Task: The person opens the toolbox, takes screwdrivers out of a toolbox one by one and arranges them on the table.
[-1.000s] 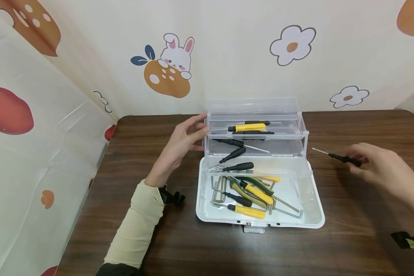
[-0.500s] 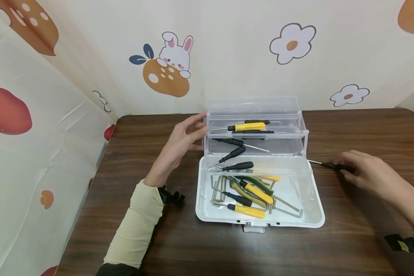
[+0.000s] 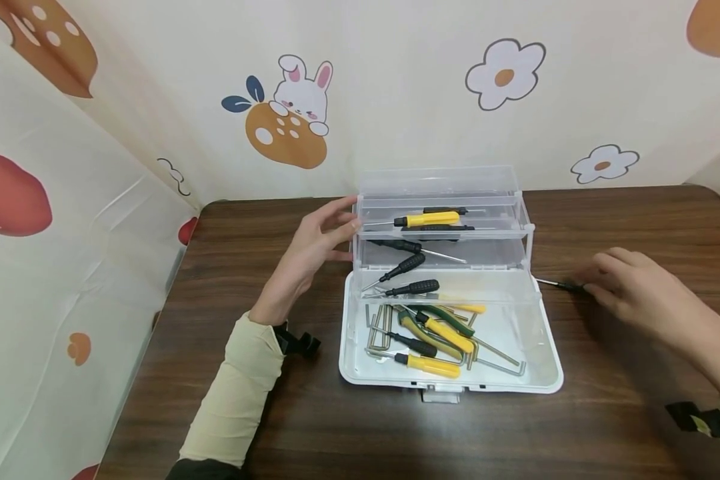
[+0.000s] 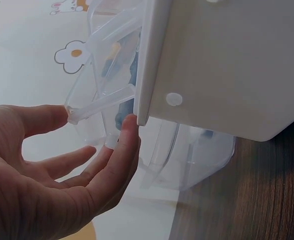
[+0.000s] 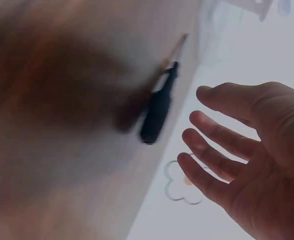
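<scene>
A black-handled screwdriver [image 3: 567,287] lies on the table just right of the toolbox, as the right wrist view of the screwdriver [image 5: 156,112] also shows. My right hand [image 3: 642,297] is over its handle end; in the right wrist view the hand [image 5: 251,145] has its fingers spread apart from the tool and holds nothing. My left hand [image 3: 312,247] rests its relaxed fingertips against the left side of the clear tiered trays [image 3: 438,183]. In the left wrist view the thumb touches a clear tray arm [image 4: 102,103] and a finger meets the white box edge [image 4: 149,75].
The white toolbox base [image 3: 534,360] holds pliers [image 3: 420,331], hex keys [image 3: 504,368] and several yellow or black screwdrivers. More screwdrivers lie in the trays, such as a yellow one [image 3: 432,219]. A patterned wall sheet [image 3: 396,100] stands behind the wooden table [image 3: 264,413].
My right hand has brought the black screwdriver left and down to the table beside the toolbox, then let it go and drawn back slightly. The left hand has stayed at the trays.
</scene>
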The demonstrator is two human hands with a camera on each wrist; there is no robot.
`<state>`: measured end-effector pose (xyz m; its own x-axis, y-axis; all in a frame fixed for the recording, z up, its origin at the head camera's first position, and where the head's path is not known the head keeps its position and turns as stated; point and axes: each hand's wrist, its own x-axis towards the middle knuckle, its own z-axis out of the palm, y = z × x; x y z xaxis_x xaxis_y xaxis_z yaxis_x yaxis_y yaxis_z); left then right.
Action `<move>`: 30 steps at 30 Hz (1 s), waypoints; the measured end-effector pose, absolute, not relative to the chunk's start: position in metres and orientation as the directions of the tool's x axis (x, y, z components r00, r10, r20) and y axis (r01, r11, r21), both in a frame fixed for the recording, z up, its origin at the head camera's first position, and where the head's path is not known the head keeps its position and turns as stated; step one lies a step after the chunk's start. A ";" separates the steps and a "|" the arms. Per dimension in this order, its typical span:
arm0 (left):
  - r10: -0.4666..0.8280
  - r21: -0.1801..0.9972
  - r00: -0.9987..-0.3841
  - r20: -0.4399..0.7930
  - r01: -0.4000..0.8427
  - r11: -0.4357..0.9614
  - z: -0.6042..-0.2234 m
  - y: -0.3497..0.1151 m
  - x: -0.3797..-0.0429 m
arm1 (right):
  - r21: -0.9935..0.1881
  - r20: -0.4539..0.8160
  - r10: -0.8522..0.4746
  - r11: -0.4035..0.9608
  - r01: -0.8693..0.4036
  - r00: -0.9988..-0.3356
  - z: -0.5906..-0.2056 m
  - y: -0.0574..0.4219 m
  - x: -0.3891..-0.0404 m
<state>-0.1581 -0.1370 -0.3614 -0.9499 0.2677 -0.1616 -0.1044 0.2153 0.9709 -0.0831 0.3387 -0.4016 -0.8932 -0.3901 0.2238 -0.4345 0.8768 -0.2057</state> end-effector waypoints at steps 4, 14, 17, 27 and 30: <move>0.265 0.973 -0.952 -0.156 -0.101 0.210 -0.360 -0.137 -0.158 | -0.235 0.282 -0.385 0.861 -0.452 -0.879 -0.387 0.325 -0.083; 0.271 0.978 -0.951 -0.149 -0.101 0.184 -0.362 -0.138 -0.159 | -0.237 0.354 -0.468 0.792 -0.562 -0.810 -0.343 0.273 -0.074; 0.268 0.976 -0.951 -0.153 -0.102 0.193 -0.362 -0.138 -0.159 | -0.227 0.358 -0.498 0.774 -0.591 -0.790 -0.336 0.256 -0.073; 0.269 0.975 -0.950 -0.159 -0.107 0.195 -0.364 -0.137 -0.159 | -0.219 0.376 -0.644 0.637 -0.739 -0.666 -0.331 0.205 -0.083; 0.270 0.975 -0.949 -0.161 -0.111 0.192 -0.364 -0.137 -0.160 | -0.240 0.371 -0.679 0.590 -0.771 -0.634 -0.333 0.189 -0.088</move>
<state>-0.1596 -0.1368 -0.3638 -0.9492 0.2701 -0.1614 -0.1113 0.1919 0.9751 -0.0877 0.1894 -0.3332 -0.6340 -0.6787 0.3706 -0.7713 0.5896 -0.2396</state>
